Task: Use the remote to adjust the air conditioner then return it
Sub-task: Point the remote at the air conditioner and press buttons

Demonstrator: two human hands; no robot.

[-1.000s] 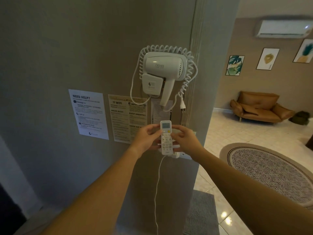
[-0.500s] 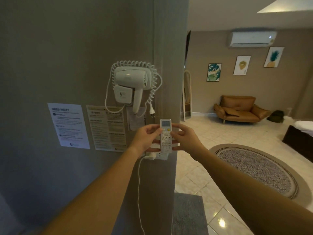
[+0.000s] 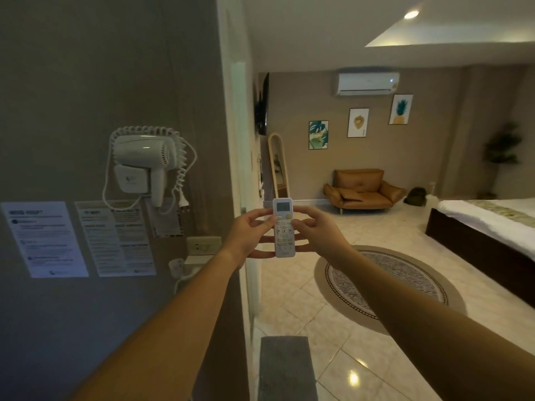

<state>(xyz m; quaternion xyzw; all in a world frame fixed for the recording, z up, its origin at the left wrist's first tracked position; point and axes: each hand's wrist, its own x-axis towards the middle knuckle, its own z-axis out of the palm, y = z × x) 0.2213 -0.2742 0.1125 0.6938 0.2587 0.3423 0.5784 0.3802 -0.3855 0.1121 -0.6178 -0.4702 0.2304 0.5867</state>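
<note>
While you hold the white air-conditioner remote [image 3: 284, 227] upright in front of you, both hands share it: your left hand [image 3: 251, 233] pinches its left edge, thumb on the front and fingers curled behind, and your right hand [image 3: 317, 230] mirrors that on the right edge, thumb resting near the button pad. The fingers of both hands are pressed against the casing, not spread. The remote sits between your fingertips, clear of the wall, its small screen uppermost above your thumbs and its lower end just below your lowest fingers. Far beyond your fingers and above them hangs the split air conditioner [image 3: 367, 83] on the back wall. To the left of your left fingers are the wall socket [image 3: 203, 246] and the mounted hair dryer [image 3: 144, 166].

It looks light, rigid and smooth plastic, so it may slip if squeezed only by the edges. I would judge a one-hand grip around the lower body steadier, leaving a thumb free for the buttons.
</note>
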